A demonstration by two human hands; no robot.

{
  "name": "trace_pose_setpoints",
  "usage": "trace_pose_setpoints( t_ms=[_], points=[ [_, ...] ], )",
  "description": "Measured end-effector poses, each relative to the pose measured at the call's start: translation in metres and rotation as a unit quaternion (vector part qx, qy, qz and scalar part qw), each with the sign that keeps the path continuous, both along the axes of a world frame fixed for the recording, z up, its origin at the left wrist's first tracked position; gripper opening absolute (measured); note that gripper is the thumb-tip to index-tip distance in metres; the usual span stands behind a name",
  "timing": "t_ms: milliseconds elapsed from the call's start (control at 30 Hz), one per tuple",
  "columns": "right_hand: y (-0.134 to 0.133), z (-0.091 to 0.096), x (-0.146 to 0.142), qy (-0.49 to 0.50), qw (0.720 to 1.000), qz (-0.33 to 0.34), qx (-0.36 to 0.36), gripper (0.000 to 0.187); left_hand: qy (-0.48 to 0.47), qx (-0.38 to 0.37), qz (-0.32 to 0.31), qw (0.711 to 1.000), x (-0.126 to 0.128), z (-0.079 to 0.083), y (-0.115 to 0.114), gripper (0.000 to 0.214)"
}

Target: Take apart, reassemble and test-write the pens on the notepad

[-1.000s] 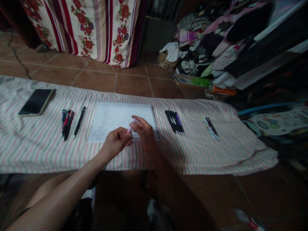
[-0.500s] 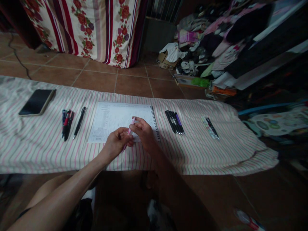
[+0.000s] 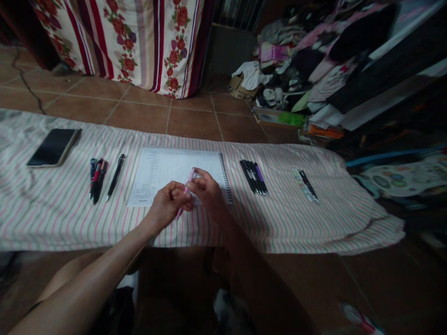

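The left hand's [image 3: 166, 205] fingers [image 3: 181, 197] clamp a pink pen [image 3: 187, 190], and the right hand's [image 3: 208, 193] fingers press against its upper end. Both are above a spiral notebook [image 3: 224, 177] with a printed form [image 3: 164, 167], its text too small to read, on a striped cloth [image 3: 279, 223].

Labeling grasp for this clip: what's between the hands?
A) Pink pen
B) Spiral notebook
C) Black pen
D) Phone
A. The pink pen is gripped between the fingers of the left hand and right hand, over the lower edge of the spiral notebook.
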State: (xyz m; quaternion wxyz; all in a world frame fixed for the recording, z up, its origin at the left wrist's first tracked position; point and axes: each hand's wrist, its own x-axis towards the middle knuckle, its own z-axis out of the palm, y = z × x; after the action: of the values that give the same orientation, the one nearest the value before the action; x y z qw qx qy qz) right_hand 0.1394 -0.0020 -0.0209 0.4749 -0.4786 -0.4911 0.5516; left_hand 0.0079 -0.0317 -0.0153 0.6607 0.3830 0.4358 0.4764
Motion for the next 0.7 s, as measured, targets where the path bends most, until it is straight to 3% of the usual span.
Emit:
trace_pose_setpoints(
  t_ms=[200,333,467,700],
  points=[
    [-0.002,0.0,0.003,-0.055,0.996,-0.007,0.066,0.069,-0.084,-0.11,0.072,0.988,-0.007,0.022,0.007,0.003],
    [-0.008,0.007,0.004,-0.043,0.992,0.094,0.071,0.066,-0.183,-0.154,0.116,0.964,-0.013,0.025,0.013,0.018],
    [-0.013,0.013,0.002,-0.024,0.981,0.186,0.051,0.086,-0.24,-0.19,0.135,0.942,-0.012,0.022,0.016,0.023],
    [-0.013,0.01,-0.001,0.02,0.97,0.236,0.055,0.09,-0.275,-0.211,0.15,0.926,-0.009,0.025,0.016,0.026]
  ],
)
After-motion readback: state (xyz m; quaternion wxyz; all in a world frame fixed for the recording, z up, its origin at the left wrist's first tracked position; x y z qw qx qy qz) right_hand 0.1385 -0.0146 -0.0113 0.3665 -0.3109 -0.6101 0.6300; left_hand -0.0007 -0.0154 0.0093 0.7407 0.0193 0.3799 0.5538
